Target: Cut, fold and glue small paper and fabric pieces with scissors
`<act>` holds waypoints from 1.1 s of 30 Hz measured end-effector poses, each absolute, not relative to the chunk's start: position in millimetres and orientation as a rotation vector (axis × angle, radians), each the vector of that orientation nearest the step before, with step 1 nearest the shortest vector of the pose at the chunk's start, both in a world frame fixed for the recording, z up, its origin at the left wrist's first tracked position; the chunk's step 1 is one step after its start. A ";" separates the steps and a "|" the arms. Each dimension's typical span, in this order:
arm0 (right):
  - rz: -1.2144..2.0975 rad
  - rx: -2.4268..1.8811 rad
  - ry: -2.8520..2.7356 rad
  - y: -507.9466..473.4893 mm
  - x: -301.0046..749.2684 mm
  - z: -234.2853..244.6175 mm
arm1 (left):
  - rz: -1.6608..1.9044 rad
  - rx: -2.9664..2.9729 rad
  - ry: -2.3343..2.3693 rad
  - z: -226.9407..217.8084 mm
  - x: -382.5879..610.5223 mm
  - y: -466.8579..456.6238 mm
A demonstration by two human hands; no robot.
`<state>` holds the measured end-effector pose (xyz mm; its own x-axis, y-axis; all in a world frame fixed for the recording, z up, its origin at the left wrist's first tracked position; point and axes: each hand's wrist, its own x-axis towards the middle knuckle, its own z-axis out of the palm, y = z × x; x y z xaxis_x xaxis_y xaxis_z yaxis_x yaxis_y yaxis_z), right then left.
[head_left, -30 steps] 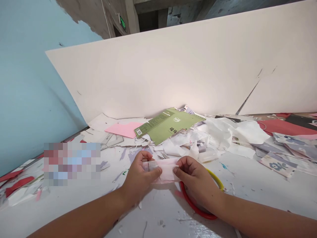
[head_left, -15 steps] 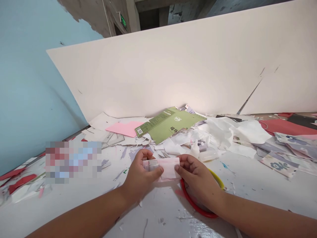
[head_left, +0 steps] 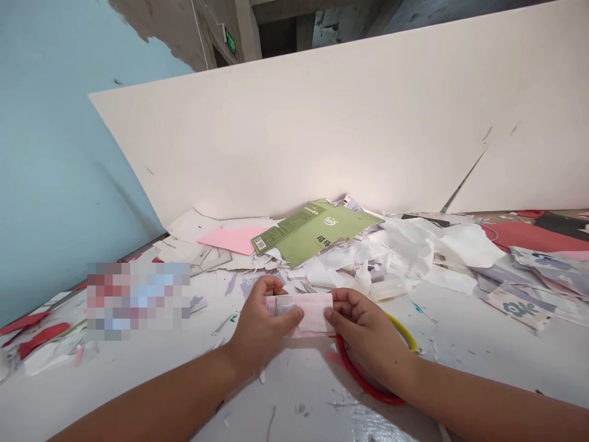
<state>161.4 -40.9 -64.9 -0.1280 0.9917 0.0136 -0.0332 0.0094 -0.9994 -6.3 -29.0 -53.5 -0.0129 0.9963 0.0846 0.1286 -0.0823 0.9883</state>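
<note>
Left hand (head_left: 262,325) and right hand (head_left: 368,334) pinch folded pink paper (head_left: 310,313);
both half-closed at its ends, holding it flat above the tabletop (head_left: 294,393)

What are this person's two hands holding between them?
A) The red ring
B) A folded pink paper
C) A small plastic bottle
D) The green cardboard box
B: the left hand and right hand grip the folded pink paper from either end, between them.
</note>
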 end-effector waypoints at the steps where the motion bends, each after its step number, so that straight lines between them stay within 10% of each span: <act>1: 1.320 -1.091 -1.278 -40.5 161.1 -65.3 | 1.224 1.346 1.270 -53.7 -6.3 -28.6; 33: 1.196 -1.178 -1.422 -38.8 163.1 -66.4 | 1.182 1.336 1.148 -54.9 -10.7 -23.3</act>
